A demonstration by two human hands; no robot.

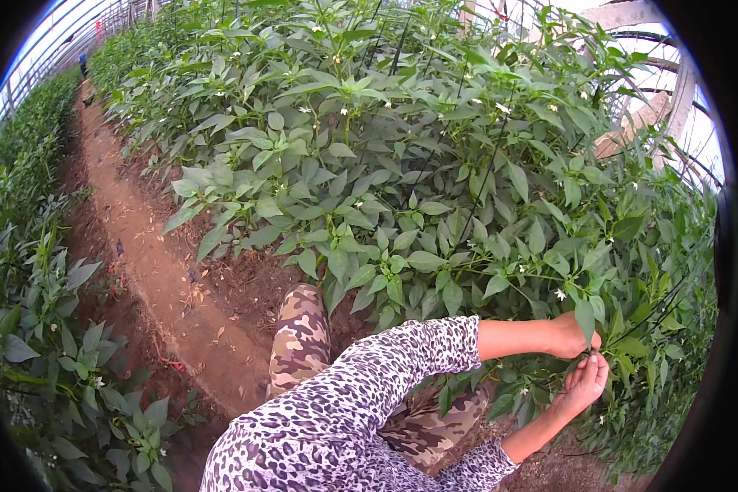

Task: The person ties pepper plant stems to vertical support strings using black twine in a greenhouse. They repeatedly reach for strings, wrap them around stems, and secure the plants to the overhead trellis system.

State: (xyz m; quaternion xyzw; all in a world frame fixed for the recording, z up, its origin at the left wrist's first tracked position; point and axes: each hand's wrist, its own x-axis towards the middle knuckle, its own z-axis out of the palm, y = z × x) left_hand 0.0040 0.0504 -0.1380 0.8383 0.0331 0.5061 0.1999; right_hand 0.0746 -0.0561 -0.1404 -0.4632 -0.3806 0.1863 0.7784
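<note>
Both my hands are close together at the right, among the leafy stems of a flowering pepper plant [461, 270]. My left hand [571, 336] is the upper one, its fingers curled and partly covered by a hanging green leaf [584, 320]. Just below it, my right hand [584, 382] has thumb and forefinger pinched together, almost meeting the left fingertips. A thin black cord [649, 317] slants through the foliage down toward the fingers. What lies between the fingertips is too small and too hidden to make out.
Dense pepper plants with white blossoms rise before me, with black cords [492, 154] among them. A bare soil path [160, 270] runs along the left beside another plant row [37, 344]. Red string [175, 364] lies there. Greenhouse framing [682, 98] curves behind. My camouflage-clad knee [299, 326] is near the leaves.
</note>
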